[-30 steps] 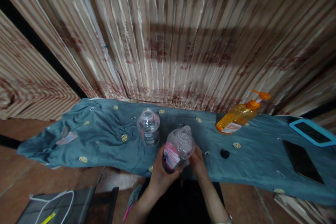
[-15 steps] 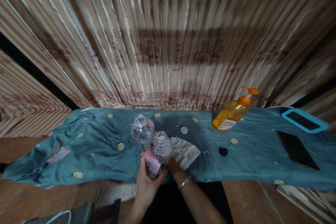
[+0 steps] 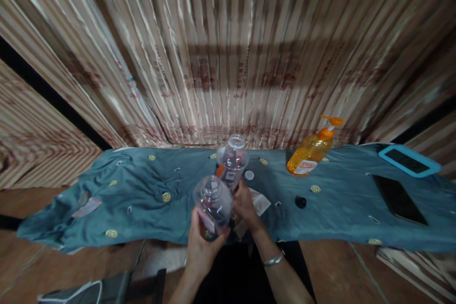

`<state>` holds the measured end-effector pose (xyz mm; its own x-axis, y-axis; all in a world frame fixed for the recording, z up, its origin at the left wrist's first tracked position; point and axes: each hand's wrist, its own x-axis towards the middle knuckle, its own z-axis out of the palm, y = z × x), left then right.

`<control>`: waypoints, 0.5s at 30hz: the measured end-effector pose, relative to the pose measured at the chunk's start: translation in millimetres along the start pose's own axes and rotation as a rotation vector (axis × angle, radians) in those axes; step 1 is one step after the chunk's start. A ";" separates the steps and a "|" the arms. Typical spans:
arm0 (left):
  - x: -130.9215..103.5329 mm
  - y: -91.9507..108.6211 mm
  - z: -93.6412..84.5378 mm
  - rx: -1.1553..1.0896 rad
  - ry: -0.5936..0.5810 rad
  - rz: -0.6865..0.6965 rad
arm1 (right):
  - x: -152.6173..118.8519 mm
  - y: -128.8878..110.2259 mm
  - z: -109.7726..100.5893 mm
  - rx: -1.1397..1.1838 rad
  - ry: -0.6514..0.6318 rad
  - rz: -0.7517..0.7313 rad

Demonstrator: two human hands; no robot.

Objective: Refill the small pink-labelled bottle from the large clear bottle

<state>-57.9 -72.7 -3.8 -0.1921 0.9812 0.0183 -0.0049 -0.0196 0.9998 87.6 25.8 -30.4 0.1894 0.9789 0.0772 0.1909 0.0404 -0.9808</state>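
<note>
Striped curtains hang behind a teal cloth (image 3: 142,190) spread over the table. Half a second ago one clear bottle stood on the cloth; now each hand has one. The left hand (image 3: 203,247) is wrapped round the nearer bottle (image 3: 213,202), uncapped, pink-labelled. The right hand (image 3: 245,204) has lifted the second bottle (image 3: 232,161), fingers closed on its base. A white cap (image 3: 249,175), black cap (image 3: 300,202) and orange pump bottle (image 3: 313,149) lie further right.
</note>
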 end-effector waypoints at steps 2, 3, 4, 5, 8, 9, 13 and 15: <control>1.0 -3.1 5.4 -0.043 -0.026 -0.011 | -9.5 0.0 -34.4 -0.058 0.049 0.052; 2.9 -6.1 9.2 -0.057 -0.043 -0.011 | -16.0 0.8 -52.3 -0.088 0.086 0.079; 5.8 -9.9 13.8 -0.067 -0.060 -0.009 | -23.9 1.9 -69.8 -0.118 0.119 0.107; 9.7 -14.4 19.4 -0.079 -0.079 -0.001 | -33.1 3.3 -86.5 -0.150 0.175 0.138; 26.9 -29.7 40.4 -0.101 -0.137 0.014 | -65.6 8.0 -128.7 -0.213 0.339 0.208; 33.6 -34.6 48.3 -0.088 -0.140 0.019 | -76.6 9.5 -139.7 -0.232 0.379 0.236; 57.2 -51.9 77.9 0.041 -0.169 0.084 | -109.2 14.7 -169.2 -0.265 0.453 0.381; 63.7 -60.0 88.8 0.113 -0.245 0.130 | -116.9 14.9 -174.4 -0.259 0.451 0.450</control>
<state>17.3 8.0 -61.8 0.0583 0.9892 0.1342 0.1163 -0.1402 0.9833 236.3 -123.0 -22.8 0.6760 0.7077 -0.2056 0.2129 -0.4546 -0.8649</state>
